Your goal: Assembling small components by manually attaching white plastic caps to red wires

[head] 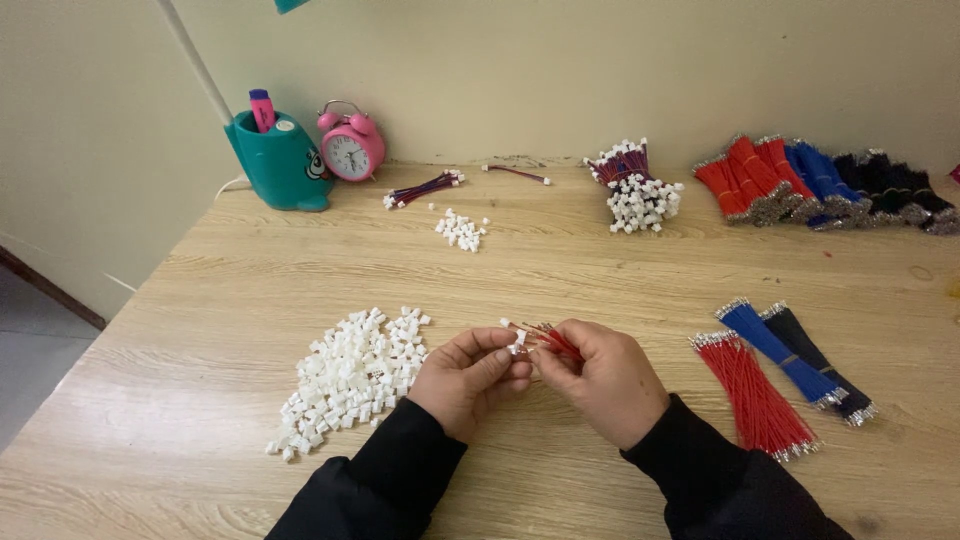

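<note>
At far left on the wood table point(200, 300), back by the wall: a teal holder point(280, 160) with a pink marker point(261, 108) stuck in it, and a pink alarm clock point(351, 146) touching its right side. Just right of the clock, a short wire bundle point(425, 188) with white ends, then a small scatter of white connectors point(460, 230) in front of it. Front left: a big connector pile point(350, 375), loose, spread wide, right next to the left hand.

Left hand point(470, 378): fingers curled, thumb and fingertips pinching a small white connector point(517, 345). Right hand point(600, 380): closed around a few red wires point(548, 338), their tips meeting the connector at the left fingertips. Hands touch each other, held just above the table near the front edge, centre. Both sleeves are black.

Back centre: one loose wire point(517, 173) near the wall, then a finished bunch point(635, 190), dark wires with a cluster of white connectors facing forward.

Right of the hands, lying flat: a red wire bundle point(755, 395), then a blue bundle point(780, 350) and a black bundle point(820, 365) side by side, touching, metal tips showing at both ends.

Back right: a row of stock bundles point(820, 180), red, then blue, then black, packed against each other up to the frame edge.
</note>
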